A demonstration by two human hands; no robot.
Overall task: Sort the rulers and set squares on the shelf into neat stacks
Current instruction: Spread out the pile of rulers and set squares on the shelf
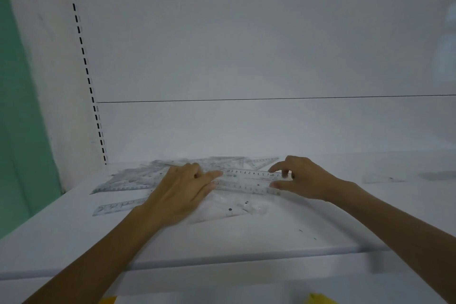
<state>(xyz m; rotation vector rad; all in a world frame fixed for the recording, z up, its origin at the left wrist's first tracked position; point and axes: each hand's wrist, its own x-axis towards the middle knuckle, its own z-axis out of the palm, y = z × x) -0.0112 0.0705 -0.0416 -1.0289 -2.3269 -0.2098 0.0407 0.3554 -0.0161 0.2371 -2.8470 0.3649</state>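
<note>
A clear plastic ruler with black numbers is held level just above the white shelf. My left hand pinches its left end with fingers stretched along it. My right hand pinches its right end between thumb and fingers. Behind and to the left lies a loose pile of clear rulers and set squares. One more clear ruler lies alone near my left wrist. Clear set squares lie under the held ruler.
Another clear ruler lies apart at the far right of the shelf. A slotted upright and the white back panel close off the rear. The shelf's front edge runs below my forearms.
</note>
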